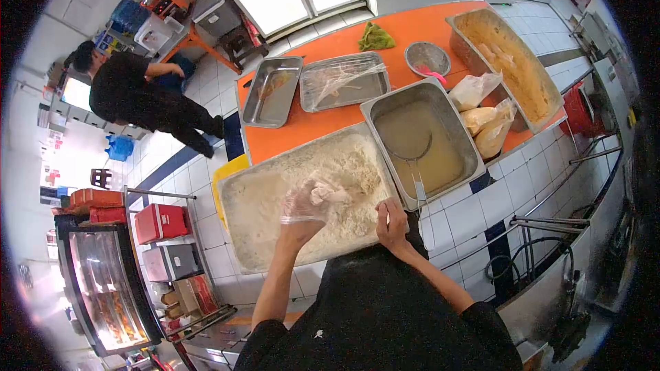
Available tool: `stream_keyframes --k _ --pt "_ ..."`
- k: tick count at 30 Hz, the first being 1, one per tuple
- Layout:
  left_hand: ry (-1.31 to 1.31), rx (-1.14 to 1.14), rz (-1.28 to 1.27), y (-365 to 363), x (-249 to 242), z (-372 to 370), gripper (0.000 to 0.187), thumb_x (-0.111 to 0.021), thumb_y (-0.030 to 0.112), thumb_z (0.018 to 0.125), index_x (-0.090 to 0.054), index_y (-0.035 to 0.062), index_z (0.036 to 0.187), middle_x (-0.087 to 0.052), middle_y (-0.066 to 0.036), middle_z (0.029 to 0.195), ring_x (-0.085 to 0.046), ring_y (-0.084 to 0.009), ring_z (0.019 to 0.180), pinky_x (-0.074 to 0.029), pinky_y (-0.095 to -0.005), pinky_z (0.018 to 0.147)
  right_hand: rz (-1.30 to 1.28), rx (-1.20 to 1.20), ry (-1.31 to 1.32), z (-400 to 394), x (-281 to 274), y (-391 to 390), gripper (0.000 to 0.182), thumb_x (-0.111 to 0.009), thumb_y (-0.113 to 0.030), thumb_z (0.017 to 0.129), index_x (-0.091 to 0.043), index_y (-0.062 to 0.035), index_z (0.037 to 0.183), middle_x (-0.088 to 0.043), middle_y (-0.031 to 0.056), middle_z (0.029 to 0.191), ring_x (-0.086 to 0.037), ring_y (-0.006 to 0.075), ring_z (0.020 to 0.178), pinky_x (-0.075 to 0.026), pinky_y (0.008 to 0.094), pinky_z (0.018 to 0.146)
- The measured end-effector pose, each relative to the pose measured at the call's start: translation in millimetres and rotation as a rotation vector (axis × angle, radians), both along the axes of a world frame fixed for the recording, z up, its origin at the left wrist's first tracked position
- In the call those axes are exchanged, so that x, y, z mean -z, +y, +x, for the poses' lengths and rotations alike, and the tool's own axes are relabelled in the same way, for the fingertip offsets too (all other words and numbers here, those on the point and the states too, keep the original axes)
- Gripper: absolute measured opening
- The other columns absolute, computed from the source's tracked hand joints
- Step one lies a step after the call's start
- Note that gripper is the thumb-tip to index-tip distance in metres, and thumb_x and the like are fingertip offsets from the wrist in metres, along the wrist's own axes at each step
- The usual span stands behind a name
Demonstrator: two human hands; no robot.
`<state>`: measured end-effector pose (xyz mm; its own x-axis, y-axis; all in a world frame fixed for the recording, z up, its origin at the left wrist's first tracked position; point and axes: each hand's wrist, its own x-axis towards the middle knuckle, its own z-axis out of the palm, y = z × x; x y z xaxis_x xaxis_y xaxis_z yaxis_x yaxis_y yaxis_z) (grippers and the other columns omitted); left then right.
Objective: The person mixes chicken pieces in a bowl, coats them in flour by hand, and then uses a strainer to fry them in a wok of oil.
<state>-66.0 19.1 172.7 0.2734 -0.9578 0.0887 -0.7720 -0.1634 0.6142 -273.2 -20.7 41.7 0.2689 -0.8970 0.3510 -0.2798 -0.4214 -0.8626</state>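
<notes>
Meat, as I judge the pale, floury lump to be, is in the left hand over the flour, near the middle of the tray; I cannot tell whether it touches the bed. I see that hand closed on the lump's edge inside clear plastic, probably worn to keep flour and moisture off the skin, though the plastic blurs the exact finger positions for me. The left forearm reaches forward and slightly inward. The right hand is bare, fingers curled, at the tray's near right corner; from my remote view I cannot tell whether they are clamped on the rim or merely resting, but from there they could steady the tray. That forearm slants in from the right. The pan stands right beside the tray, which I read as keeping its cloudy liquid within short reach. A strainer sits in it with the handle over the rim, presumably so the grip end hangs clear.
</notes>
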Motion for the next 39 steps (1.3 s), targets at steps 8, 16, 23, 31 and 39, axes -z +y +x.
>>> stream_keyframes --k 8,16,23,31,39 --pt "-0.043 0.096 -0.074 19 -5 -5 0.036 -0.068 0.018 0.08 -0.061 0.0139 0.115 -0.068 -0.01 0.087 -0.066 -0.0279 0.08 -0.053 -0.0374 0.07 0.006 0.017 0.002 1 -7 1 0.022 -0.046 -0.014 0.094 -0.054 0.0009 0.08 -0.053 0.0181 0.075 -0.054 0.0355 0.066 -0.045 0.0419 0.06" --pt "-0.354 0.162 -0.063 19 7 -4 0.048 -0.07 0.021 0.081 -0.057 0.0122 0.126 -0.066 -0.012 0.1 -0.063 -0.0347 0.088 -0.052 -0.0439 0.078 -0.07 0.021 0.094 -1 -5 3 0.016 -0.055 -0.014 0.088 -0.055 -0.0006 0.08 -0.053 0.0156 0.073 -0.055 0.0344 0.066 -0.045 0.042 0.06" --pt "0.22 -0.04 0.02 9 -5 -3 0.039 -0.063 0.03 0.088 -0.062 0.0128 0.123 -0.059 -0.013 0.128 -0.06 -0.0345 0.108 -0.049 -0.0401 0.089 -0.155 -0.407 0.098 32 -83 22 0.03 -0.071 -0.027 0.08 -0.057 -0.0017 0.088 -0.057 0.0117 0.074 -0.06 0.0288 0.063 -0.047 0.0373 0.055" --pt "1.185 -0.165 0.25 44 115 25 0.048 -0.043 0.034 0.101 -0.046 0.0016 0.136 -0.046 -0.012 0.14 -0.042 -0.0252 0.129 -0.038 -0.0357 0.105 -0.078 -0.494 0.163 83 -88 25 0.021 -0.062 -0.02 0.087 -0.055 -0.0027 0.095 -0.06 0.0132 0.077 -0.062 0.0318 0.067 -0.049 0.04 0.056" --pt "1.63 -0.418 -0.24 44 177 1 0.047 -0.049 0.029 0.098 -0.048 0.0014 0.136 -0.047 -0.011 0.14 -0.048 -0.0214 0.122 -0.041 -0.0333 0.101 -0.181 -0.727 0.12 84 -66 44 0.008 -0.058 -0.009 0.082 -0.052 -0.0045 0.083 -0.056 0.0122 0.07 -0.06 0.0305 0.062 -0.047 0.0399 0.054"
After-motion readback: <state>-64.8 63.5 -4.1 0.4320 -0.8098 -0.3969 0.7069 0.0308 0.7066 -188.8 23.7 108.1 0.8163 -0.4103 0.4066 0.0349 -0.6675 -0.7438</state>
